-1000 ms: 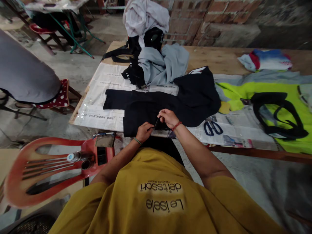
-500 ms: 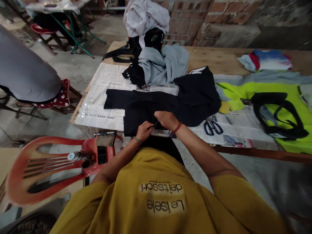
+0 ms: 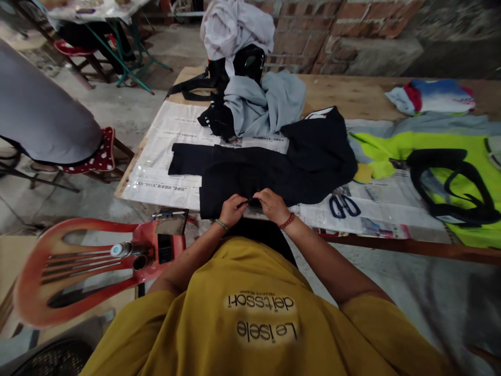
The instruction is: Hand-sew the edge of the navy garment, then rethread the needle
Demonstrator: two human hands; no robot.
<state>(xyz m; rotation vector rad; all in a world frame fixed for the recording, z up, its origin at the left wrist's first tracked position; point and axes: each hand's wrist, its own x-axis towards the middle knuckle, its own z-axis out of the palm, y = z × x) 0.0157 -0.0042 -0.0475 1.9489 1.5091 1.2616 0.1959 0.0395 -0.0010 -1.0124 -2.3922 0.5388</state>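
Observation:
A dark navy garment (image 3: 250,164) lies spread over the newspaper near the table's front edge. My left hand (image 3: 234,210) pinches a fold of it at the near edge. Right beside it, my right hand (image 3: 273,205) is closed in a pinch at the same spot. Something small and dark shows between the two sets of fingertips; its kind is too small to tell. To the right of my right hand, scissors with dark blue handles (image 3: 344,206) rest on the newspaper, their blades partly under the garment.
Grey cloth (image 3: 266,104) and a white bundle (image 3: 237,28) are heaped at the back. Neon yellow clothing (image 3: 442,141) with a black band (image 3: 450,214) lies at right. A red plastic chair (image 3: 78,230) holding small items stands at left, near a seated person (image 3: 43,104).
My right hand has come down toward the table edge, level with my left hand. My left hand keeps its pinch on the garment. The view has shifted slightly.

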